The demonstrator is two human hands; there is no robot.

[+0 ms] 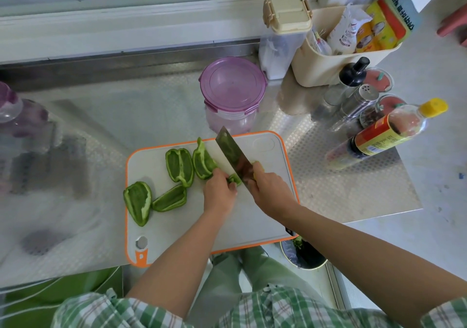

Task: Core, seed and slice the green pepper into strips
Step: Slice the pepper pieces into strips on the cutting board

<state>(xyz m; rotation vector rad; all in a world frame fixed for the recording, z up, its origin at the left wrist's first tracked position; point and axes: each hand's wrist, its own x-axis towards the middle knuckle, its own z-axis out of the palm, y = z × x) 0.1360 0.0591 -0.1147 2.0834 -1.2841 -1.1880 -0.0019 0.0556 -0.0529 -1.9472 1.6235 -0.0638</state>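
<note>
Fingers (228, 184) of the left hand (219, 191) curl down on a small pepper piece (234, 179) at mid-frame, pinning it to the cutting board (265, 216). Left of them, four cored pepper sections (180, 167) lie hollow side up, the leftmost over the board's orange edge. Just right of the piece stands the cleaver (233, 154), gripped tight by the right hand (269, 188). A purple-lidded tub (232, 85) sits on the desk (353, 181) above

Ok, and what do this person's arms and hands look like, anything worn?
The left hand and right hand are bare: no gloves, no visible rings or watch. The arms are uncovered up to green-and-white plaid sleeves near the elbows.
</note>
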